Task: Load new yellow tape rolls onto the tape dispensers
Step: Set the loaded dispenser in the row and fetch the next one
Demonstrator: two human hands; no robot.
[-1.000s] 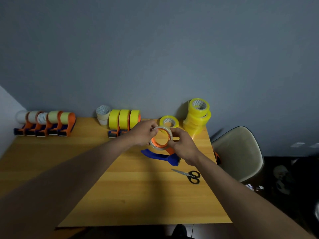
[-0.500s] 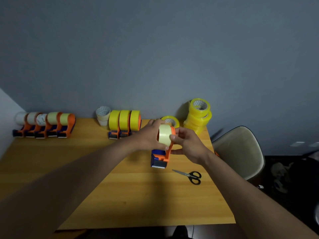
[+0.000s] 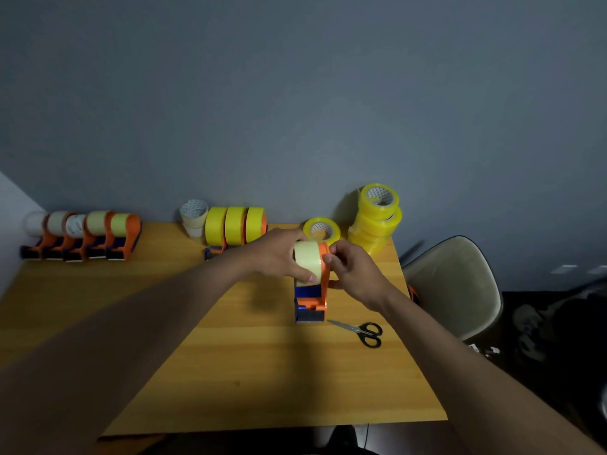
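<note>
Left hand (image 3: 276,254) curls around pale, worn-down tape roll (image 3: 306,261) | right hand (image 3: 353,274) pinches orange plastic dispenser (image 3: 312,300) | glossy wooden table (image 3: 249,372)

Grey wall (image 3: 295,93) — wooden table (image 3: 262,372), beige chair (image 3: 460,284) beside — dim.

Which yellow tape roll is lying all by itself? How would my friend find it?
Start at the tall stack of yellow rolls in the wooden table's far right corner. Just left of it, behind the hands, lies the lone yellow roll. It lies flat with its hole facing up, unstacked and on no dispenser.
</note>
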